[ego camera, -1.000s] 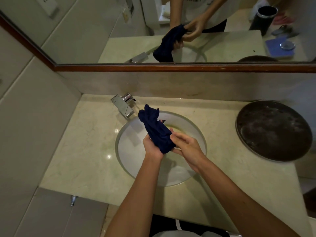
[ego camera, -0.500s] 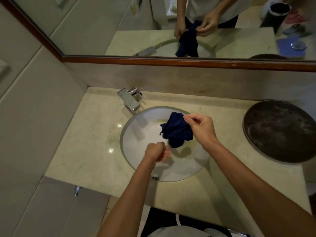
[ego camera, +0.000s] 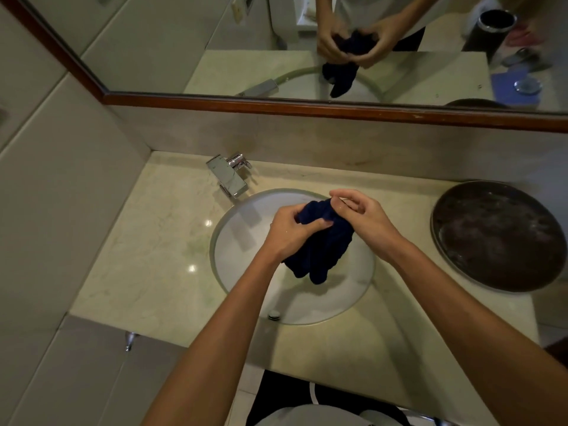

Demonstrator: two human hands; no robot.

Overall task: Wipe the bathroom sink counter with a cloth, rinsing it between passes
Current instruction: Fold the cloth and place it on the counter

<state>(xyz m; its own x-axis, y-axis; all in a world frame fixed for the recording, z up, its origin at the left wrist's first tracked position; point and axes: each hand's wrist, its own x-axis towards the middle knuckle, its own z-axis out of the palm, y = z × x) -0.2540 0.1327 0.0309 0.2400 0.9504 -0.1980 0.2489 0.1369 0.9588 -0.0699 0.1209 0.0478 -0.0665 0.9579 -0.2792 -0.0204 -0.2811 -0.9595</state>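
Navy cloth [ego camera: 322,241], white basin [ego camera: 242,259], cream-veined counter [ego camera: 147,256]

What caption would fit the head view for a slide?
Both hands, left hand and right hand, grip a dark blue cloth above the white sink basin.

Glossy marble counter [ego camera: 147,241], chrome faucet [ego camera: 229,176], soft navy cloth [ego camera: 322,241]

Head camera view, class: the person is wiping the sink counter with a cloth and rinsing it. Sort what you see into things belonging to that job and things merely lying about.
Belong to the job:
dark blue cloth, gripped by left hand and right hand
sink basin
faucet
counter

Just lying about:
round dark tray on the counter's right
mirror
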